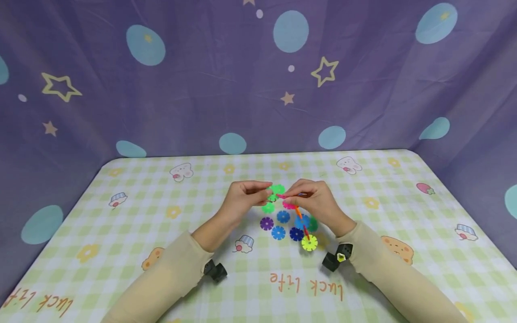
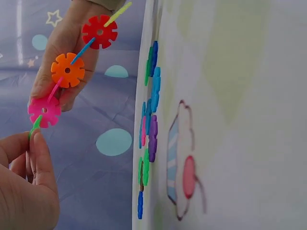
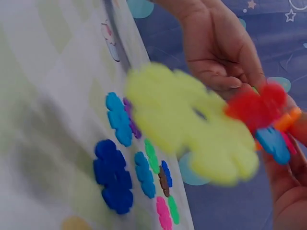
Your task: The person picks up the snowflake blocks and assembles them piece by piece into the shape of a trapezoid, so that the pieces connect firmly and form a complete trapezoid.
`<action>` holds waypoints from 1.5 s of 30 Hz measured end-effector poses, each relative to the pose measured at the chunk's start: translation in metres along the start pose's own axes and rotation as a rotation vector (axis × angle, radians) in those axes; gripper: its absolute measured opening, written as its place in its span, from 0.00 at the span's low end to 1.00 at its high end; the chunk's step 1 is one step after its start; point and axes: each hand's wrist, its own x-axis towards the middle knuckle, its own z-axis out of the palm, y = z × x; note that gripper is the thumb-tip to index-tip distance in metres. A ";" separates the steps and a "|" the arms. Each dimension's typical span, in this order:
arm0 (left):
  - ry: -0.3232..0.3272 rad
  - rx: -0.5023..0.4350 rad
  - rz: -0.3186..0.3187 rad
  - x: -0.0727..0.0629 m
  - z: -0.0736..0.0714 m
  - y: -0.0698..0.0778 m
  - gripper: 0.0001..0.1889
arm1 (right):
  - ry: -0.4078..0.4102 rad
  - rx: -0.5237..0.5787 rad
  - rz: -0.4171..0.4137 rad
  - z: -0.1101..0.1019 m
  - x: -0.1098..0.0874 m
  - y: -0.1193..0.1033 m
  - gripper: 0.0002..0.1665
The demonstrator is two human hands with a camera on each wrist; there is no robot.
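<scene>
— Head view: what have you got between your hands?

— Your left hand (image 1: pixel 244 197) pinches a green disc (image 1: pixel 277 190) between thumb and fingers (image 2: pixel 41 143), held above the bench (image 1: pixel 133 188). Your right hand (image 1: pixel 317 199) grips a chain of snowflake discs (image 2: pixel 67 69), its fingers curled round the upper part.

— How does the chain lie?

— From the left wrist view it runs pink, orange, red, with thin edge-on discs between them; the pink end meets your green disc right at your left fingertips. A yellow disc (image 1: pixel 309 242) hangs at the low end, possibly just touching the bench.

— And below?

— Loose discs (image 1: pixel 282 224) lie flat on the bench, directly under your hands.
</scene>
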 end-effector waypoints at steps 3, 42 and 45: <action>0.010 0.014 -0.016 -0.001 -0.001 -0.002 0.16 | -0.025 -0.004 0.051 0.000 0.000 -0.002 0.06; -0.452 0.510 0.012 0.009 -0.038 -0.042 0.16 | -0.032 -0.106 0.114 -0.002 0.001 -0.004 0.06; -0.479 0.527 0.054 0.010 -0.037 -0.044 0.16 | -0.034 -0.096 0.122 -0.001 0.000 -0.004 0.07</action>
